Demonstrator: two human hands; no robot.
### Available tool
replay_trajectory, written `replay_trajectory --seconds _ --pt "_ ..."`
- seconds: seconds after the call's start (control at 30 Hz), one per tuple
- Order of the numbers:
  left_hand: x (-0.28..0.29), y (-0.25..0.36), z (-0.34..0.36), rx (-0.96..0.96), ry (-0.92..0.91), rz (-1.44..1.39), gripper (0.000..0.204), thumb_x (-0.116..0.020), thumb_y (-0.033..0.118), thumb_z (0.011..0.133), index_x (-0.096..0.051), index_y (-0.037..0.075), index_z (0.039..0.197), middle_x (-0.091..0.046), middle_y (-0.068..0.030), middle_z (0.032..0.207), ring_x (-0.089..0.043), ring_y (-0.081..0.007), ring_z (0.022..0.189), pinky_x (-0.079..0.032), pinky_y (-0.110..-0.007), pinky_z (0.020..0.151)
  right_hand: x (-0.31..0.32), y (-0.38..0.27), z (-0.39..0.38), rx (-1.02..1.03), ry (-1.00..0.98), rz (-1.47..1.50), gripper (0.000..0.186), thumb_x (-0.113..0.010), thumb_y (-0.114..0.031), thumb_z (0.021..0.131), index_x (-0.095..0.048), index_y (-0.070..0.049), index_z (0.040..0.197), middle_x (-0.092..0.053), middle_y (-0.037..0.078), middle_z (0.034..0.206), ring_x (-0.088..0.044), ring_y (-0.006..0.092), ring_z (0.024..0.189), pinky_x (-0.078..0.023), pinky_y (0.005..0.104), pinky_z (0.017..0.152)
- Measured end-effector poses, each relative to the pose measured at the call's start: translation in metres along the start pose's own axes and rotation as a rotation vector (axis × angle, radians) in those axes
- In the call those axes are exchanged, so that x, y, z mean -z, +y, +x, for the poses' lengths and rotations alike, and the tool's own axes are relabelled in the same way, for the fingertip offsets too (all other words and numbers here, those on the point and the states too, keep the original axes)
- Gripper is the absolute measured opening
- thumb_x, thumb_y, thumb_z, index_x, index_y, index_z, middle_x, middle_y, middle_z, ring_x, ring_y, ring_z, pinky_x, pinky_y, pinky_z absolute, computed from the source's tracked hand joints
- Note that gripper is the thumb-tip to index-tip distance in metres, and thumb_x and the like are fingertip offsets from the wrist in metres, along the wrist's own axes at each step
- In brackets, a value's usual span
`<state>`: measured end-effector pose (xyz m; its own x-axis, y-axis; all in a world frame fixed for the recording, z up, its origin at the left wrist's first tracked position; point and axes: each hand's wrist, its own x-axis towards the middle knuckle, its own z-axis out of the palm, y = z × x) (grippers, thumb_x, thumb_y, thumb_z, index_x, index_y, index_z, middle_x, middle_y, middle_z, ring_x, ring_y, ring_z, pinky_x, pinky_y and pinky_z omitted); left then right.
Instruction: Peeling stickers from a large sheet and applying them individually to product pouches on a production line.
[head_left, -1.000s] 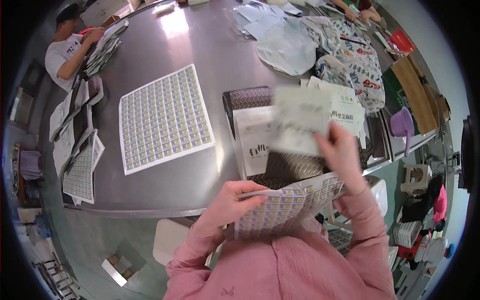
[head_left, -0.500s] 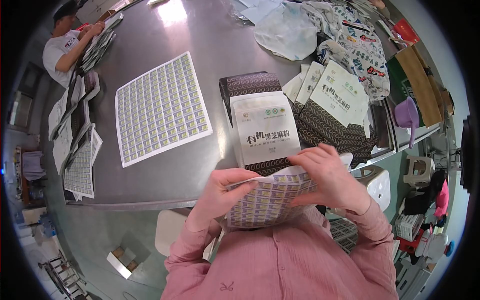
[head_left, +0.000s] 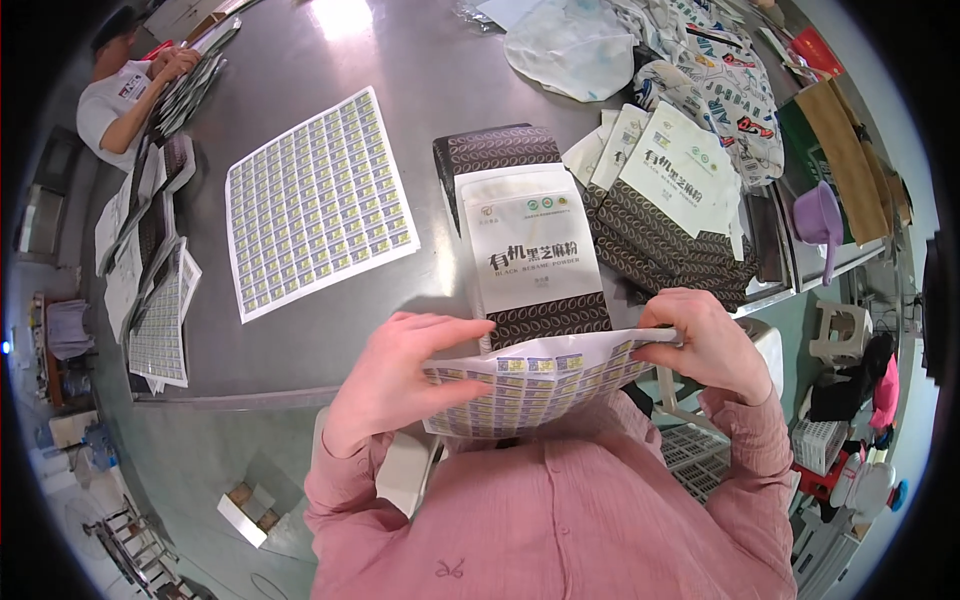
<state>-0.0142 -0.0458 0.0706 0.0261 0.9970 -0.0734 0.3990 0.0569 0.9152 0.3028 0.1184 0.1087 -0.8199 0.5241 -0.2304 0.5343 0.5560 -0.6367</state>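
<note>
Left hand [head_left: 395, 385]: fingers spread flat across the left part of a label sheet [head_left: 530, 390], thumb on top, pinning it rather than gripping hard. The sheet bows between both hands, held close to the chest at the near edge of the table [head_left: 300, 80].

Just beyond the hands, between them: a white and dark patterned pouch [head_left: 535, 255] lying flat on the table, its lower edge just past the sheet's far edge.

Right hand [head_left: 705, 345]: fingertips pinched at the sheet's upper right corner, seemingly at work on a single label there; whether a label is already lifted cannot be told.

Well off to the far left of the left hand: a full label sheet [head_left: 315, 200] lying flat, and a co-worker [head_left: 125, 90] with stacked sheets. Beyond the right hand: a heap of matching pouches [head_left: 670, 190].

Judgement on technique: keep the left hand holding the sheet taut so the corner peels cleanly; lift by the label's edge only, keeping the adhesive off the fingers; the pouch lies square and close, a short reach.
</note>
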Motion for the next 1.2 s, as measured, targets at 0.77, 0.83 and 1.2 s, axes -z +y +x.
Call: replay_trajectory --seconds 0.77,0.83,1.2 --pt "-0.025 -0.028 0.007 -0.031 -0.088 -0.038 0.009 -0.081 0.004 0.089 -0.080 -0.001 0.095 -0.072 -0.0097 0.077 -0.065 -0.0181 0.064 -0.048 -0.032 0.057 -0.022 -0.021 0.033 0.311 0.194 -0.185 0.043 -0.090 -0.015 0.077 -0.075 -0.004 0.115 -0.069 0.013 0.131 -0.062 0.0331 0.126 -0.048 0.0460 0.103" --pt "-0.024 -0.029 0.007 -0.016 -0.094 -0.057 0.010 -0.081 0.004 0.089 -0.081 -0.001 0.097 -0.072 -0.0096 0.078 -0.065 -0.0164 0.065 -0.048 -0.032 0.058 -0.037 -0.015 0.034 0.340 0.149 -0.152 0.038 -0.089 -0.014 0.077 -0.076 -0.005 0.111 -0.071 0.010 0.126 -0.063 0.0323 0.125 -0.049 0.0450 0.101" --pt "-0.023 -0.041 0.010 0.180 -0.110 -0.322 0.011 -0.078 0.003 0.092 -0.081 -0.004 0.100 -0.074 -0.0063 0.078 -0.064 -0.0115 0.069 -0.049 -0.030 0.061 -0.060 -0.011 0.032 0.503 0.521 -0.380 0.036 -0.086 -0.005 0.071 -0.076 -0.008 0.106 -0.073 0.007 0.119 -0.070 0.0298 0.110 -0.056 0.0448 0.090"
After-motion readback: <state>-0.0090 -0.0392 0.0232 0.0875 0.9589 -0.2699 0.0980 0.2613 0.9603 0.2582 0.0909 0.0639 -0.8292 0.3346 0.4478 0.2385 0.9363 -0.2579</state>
